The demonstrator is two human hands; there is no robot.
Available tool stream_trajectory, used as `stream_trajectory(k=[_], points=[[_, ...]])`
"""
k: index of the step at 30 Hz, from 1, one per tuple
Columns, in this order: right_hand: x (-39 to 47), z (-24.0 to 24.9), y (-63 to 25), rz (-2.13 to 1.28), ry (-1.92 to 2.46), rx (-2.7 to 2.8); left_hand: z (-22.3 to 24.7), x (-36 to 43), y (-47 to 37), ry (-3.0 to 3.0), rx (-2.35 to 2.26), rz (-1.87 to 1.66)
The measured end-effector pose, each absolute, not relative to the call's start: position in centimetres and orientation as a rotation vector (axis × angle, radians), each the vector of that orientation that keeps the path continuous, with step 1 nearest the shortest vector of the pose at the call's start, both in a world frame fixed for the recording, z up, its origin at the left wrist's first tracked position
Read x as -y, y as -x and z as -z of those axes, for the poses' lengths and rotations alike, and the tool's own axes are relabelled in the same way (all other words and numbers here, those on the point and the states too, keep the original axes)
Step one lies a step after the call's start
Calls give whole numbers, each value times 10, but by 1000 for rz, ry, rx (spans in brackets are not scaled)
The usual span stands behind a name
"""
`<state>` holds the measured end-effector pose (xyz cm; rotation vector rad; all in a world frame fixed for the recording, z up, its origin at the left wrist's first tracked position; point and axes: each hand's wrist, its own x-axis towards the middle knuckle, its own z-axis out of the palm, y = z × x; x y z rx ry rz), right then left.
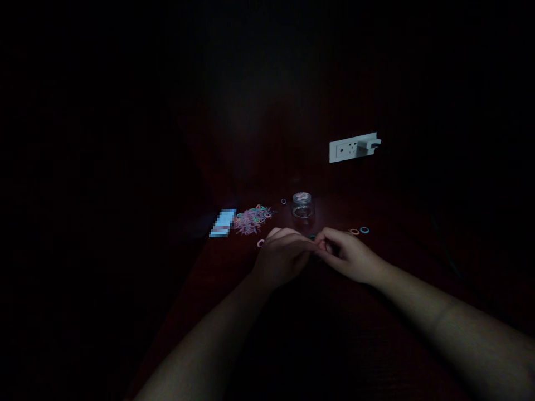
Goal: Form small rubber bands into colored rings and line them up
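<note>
My left hand (285, 252) and my right hand (346, 254) meet over the dark red table, fingertips pinched together. What they pinch, if anything, is hidden by the fingers and the dim light. Just behind the fingertips a bit of a teal ring (311, 237) shows. A pink ring (261, 243) lies beside my left hand. To the right of my right hand are an orange ring (354, 231) and a blue ring (364, 230), which look like small hair ties. Beyond the hands stands a clear jar (302, 210) with a lid on top.
A tangled heap of thin pastel bands (253, 219) lies left of the jar, next to a lit phone (223, 223). One small pale ring (283, 201) sits near the jar. On the back wall is a white socket panel (345, 149) with a plug (369, 144) in it. Surroundings are very dark.
</note>
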<state>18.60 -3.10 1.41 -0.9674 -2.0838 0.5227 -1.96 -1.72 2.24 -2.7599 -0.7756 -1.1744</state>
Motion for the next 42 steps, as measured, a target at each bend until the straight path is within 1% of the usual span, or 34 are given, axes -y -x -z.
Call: stream_trajectory(k=[15,20,25,42], points=[[28,-14,-190,-522,946,2123,-23,20,20,2782,799,1189],[27,-12,-190,-523,940,2131,-25,22,19,2798,924,1124],[26,-11,-190,-528,938,2145,-22,19,19,2849,951,1036],[24,-11,-194,-490,884,2153,-24,21,20,2893,1004,991]])
